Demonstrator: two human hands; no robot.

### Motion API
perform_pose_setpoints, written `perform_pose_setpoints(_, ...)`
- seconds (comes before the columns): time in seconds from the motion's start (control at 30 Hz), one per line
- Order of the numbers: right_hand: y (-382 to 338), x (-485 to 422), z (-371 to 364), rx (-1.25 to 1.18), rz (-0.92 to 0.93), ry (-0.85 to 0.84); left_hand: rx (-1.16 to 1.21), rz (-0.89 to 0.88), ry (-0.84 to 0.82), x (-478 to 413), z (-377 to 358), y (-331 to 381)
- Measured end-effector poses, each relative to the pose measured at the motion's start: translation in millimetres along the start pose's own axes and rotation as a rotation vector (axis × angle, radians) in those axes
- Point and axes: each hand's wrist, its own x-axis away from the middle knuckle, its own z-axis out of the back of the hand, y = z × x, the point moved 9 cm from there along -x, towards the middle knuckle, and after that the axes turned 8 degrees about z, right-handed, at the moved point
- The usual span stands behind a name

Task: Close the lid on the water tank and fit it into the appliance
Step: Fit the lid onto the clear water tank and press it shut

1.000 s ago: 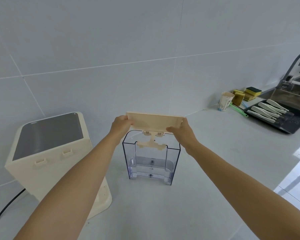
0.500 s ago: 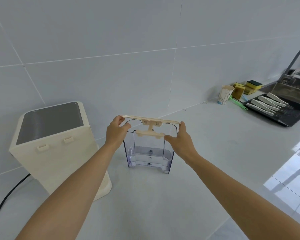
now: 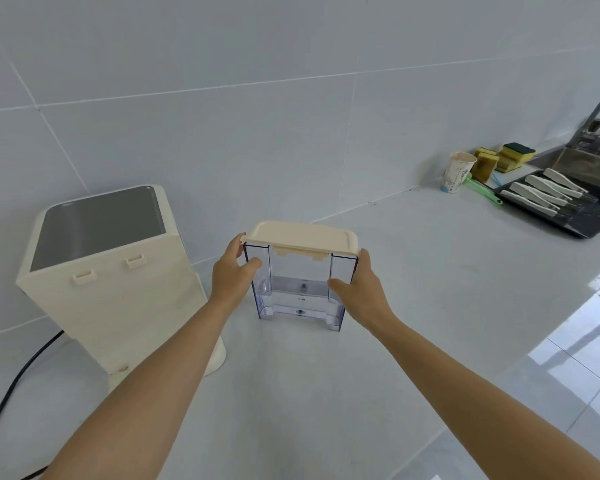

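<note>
A clear plastic water tank [image 3: 300,289] stands upright on the white counter [image 3: 413,271] in the middle of the view. Its cream lid [image 3: 303,236] lies flat on top of the tank, covering the opening. My left hand [image 3: 232,272] grips the tank's left side just under the lid, thumb on the front. On the tank's right side rests my right hand [image 3: 360,285], its thumb pressing against the front wall. The cream appliance [image 3: 108,275] with a dark grey top stands to the left, its back with two small tabs turned toward me.
A black power cord [image 3: 18,375] runs from the appliance off the left edge. At the far right are a paper cup [image 3: 458,171], sponges [image 3: 503,157], a green brush [image 3: 484,190], a black tray [image 3: 568,211] with white utensils, and a sink with a tap. The tiled wall stands behind.
The lid came down from above the tank and now sits flat on its rim. Both hands shifted from the lid's ends down onto the tank's sides.
</note>
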Motion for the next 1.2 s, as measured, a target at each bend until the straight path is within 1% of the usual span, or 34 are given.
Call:
perform_pose_setpoints(0.4,4,0,0,0.011,0.009,-0.012,0.018,0.045,-0.057,4,-6,-5)
perform_pose_setpoints(0.47,-1,-2,7,0.005,0.009,-0.012,0.062,0.068,-0.049,7,-6,-2)
perform_pose_setpoints(0.57,-5,-13,21,-0.039,-0.009,0.025,0.195,0.096,0.032,15,-3,6)
perform_pose_setpoints(0.63,-8,-25,27,-0.095,-0.013,0.031,0.254,0.148,0.070,22,-5,7)
perform_pose_setpoints(0.67,-10,-31,27,-0.116,-0.019,0.022,0.276,0.193,0.062,27,-10,5)
perform_pose_setpoints(0.8,-9,-53,21,-0.163,-0.079,-0.033,0.351,0.372,-0.089,51,-42,0)
perform_pose_setpoints(0.93,-5,-71,18,-0.177,-0.116,-0.036,0.336,0.425,-0.181,62,-66,10)
perform_pose_setpoints(1.03,-2,-78,18,-0.167,-0.123,-0.029,0.320,0.436,-0.166,57,-72,18)
perform_pose_setpoints(1.2,-4,-80,9,-0.147,-0.093,-0.074,0.280,0.509,-0.079,40,-75,13)
